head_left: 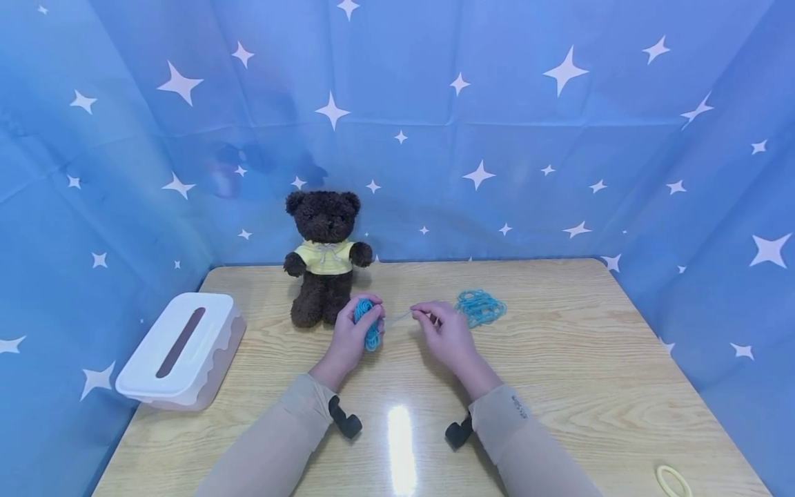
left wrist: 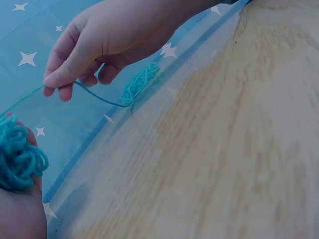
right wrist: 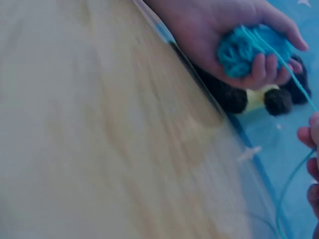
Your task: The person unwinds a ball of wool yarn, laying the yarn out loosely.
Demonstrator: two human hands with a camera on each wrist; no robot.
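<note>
We see the left hand (head_left: 349,337) above the surface (head_left: 590,366), its grip curled round a bundle (head_left: 372,338) of blue yarn, thumb across it. The right hand (head_left: 450,337) has a narrow grip: we see thumb and fingers pinch a strand (left wrist: 102,98) that stretches across from the bundle. From the right hand the strand drops in a slack curve to a heap (head_left: 481,308) of the same yarn, lying loose on the surface just beyond that hand. Behind the left hand we find a dark bear (head_left: 326,259) in a yellow top, sitting upright. A white box (head_left: 208,345) stands at the surface's left edge, and a pale ring (head_left: 661,478) lies near the right front. Behind everything we see a starry blue curtain (head_left: 422,69).
</note>
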